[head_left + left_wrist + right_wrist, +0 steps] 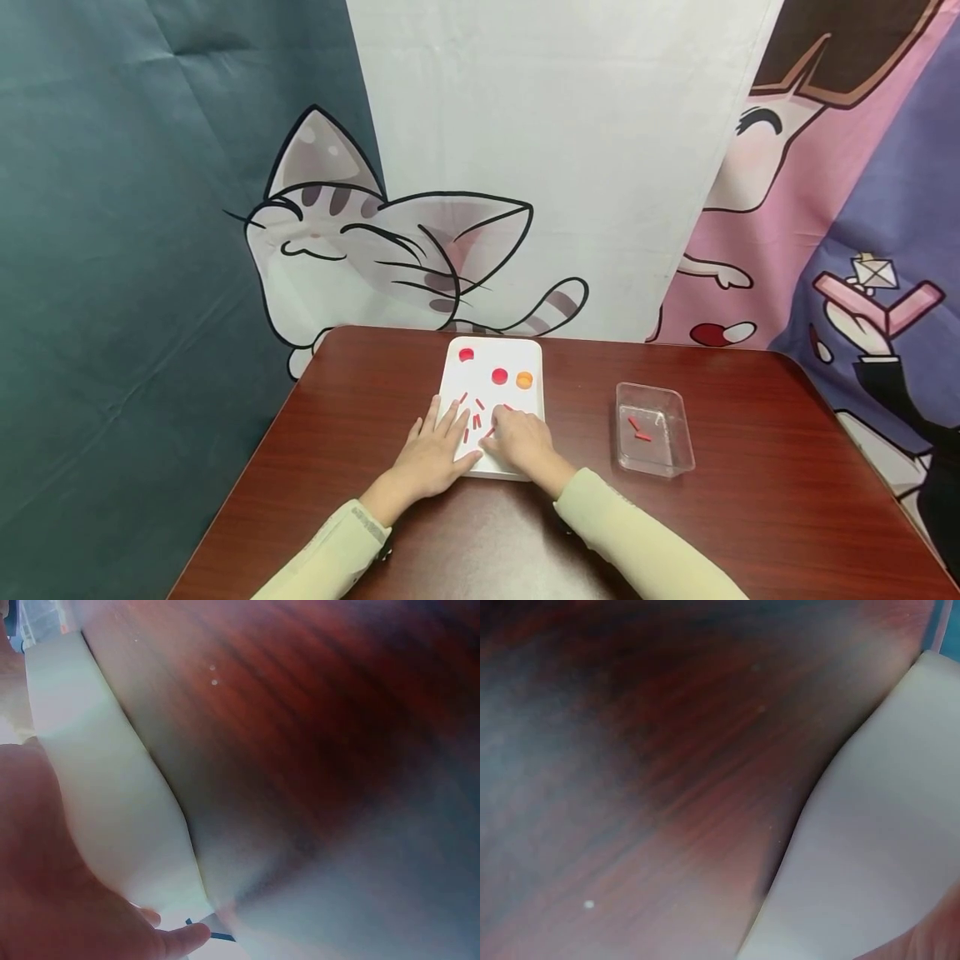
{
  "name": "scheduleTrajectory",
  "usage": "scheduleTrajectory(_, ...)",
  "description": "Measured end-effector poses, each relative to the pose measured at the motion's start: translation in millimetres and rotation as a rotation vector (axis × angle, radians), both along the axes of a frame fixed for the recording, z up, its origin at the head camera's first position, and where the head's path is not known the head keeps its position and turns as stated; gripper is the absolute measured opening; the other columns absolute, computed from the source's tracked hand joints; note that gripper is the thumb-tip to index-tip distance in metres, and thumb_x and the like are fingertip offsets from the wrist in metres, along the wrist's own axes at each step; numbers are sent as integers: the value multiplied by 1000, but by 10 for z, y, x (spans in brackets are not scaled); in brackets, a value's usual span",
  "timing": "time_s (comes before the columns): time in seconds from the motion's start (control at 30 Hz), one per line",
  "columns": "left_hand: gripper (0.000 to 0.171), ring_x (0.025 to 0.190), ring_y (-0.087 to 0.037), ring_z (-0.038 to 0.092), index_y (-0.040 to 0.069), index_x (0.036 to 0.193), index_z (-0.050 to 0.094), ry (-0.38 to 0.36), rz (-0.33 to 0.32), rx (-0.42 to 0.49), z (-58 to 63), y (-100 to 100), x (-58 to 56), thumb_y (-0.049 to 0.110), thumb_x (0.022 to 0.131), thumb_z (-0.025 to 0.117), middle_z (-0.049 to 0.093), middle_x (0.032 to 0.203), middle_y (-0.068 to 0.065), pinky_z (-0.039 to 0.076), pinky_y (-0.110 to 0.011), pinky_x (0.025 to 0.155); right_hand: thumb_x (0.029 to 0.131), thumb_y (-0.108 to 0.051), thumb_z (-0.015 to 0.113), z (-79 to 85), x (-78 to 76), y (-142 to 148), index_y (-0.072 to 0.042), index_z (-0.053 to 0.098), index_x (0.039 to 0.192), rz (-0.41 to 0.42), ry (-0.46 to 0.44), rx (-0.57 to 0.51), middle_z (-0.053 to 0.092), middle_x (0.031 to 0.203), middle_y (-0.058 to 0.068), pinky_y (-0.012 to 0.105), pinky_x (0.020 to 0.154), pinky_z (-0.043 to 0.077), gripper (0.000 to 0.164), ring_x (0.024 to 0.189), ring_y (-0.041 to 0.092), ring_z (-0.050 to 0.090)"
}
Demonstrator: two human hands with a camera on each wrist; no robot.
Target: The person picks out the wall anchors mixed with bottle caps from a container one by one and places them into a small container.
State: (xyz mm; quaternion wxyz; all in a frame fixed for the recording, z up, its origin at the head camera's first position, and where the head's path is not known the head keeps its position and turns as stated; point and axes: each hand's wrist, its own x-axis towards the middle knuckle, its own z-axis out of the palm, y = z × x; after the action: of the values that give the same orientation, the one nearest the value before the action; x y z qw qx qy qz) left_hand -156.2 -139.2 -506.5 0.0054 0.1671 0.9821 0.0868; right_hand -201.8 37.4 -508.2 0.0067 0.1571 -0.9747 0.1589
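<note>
On the wooden table lies a white tray (491, 346) with several short red sticks (477, 422) scattered over its nearer half. My left hand (431, 454) rests with spread fingers across the tray's left edge, fingertips on its surface. In the left wrist view, the left hand (67, 892) lies along the white tray side. Over the tray's near right part is my right hand (521, 437), its fingers bent downward. One red stick (491, 432) shows between its thumb and index finger; I cannot tell if they pinch it. Another red stick (508, 407) lies by its knuckles.
Toward the tray's far end sit two round red pieces (499, 377) and a round orange one (524, 380). To the right on the table (360, 375) stands a clear plastic box (652, 462) with two red sticks inside. Behind the table hangs a printed cloth (570, 125).
</note>
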Motion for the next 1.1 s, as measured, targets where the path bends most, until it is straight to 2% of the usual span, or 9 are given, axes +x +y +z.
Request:
scheduleTrajectory(0.3,74,142,-37,5,15,148,29,13,-3,-3,-1,3,-6,61,90,40,19,155,-5,25,-62,103,70,-45,76,2,5,-3,-20,52,73,2,16,5,55,61,-2,36,50,39,35,58,24,56)
scheduleTrajectory(0.67,74,142,-37,4,15,148,28,7,1,0,4,-3,0,61,91,39,19,155,-6,25,-61,103,72,-41,73,14,13,-12,-20,55,75,-2,20,4,58,63,1,37,51,41,29,59,26,57)
scheduleTrajectory(0.87,76,142,-36,4,16,148,27,1,3,-10,10,-6,6,64,90,36,18,156,-5,25,-60,104,71,-35,72,11,-13,-2,-19,59,74,-17,-8,-9,61,65,0,36,52,43,21,60,24,59)
scheduleTrajectory(1.1,76,143,-36,3,17,149,25,-6,6,-9,11,-2,8,64,90,35,17,156,-5,25,-60,104,72,-34,72,51,-28,70,-19,62,78,6,-26,-84,53,58,-7,31,51,40,19,57,16,52)
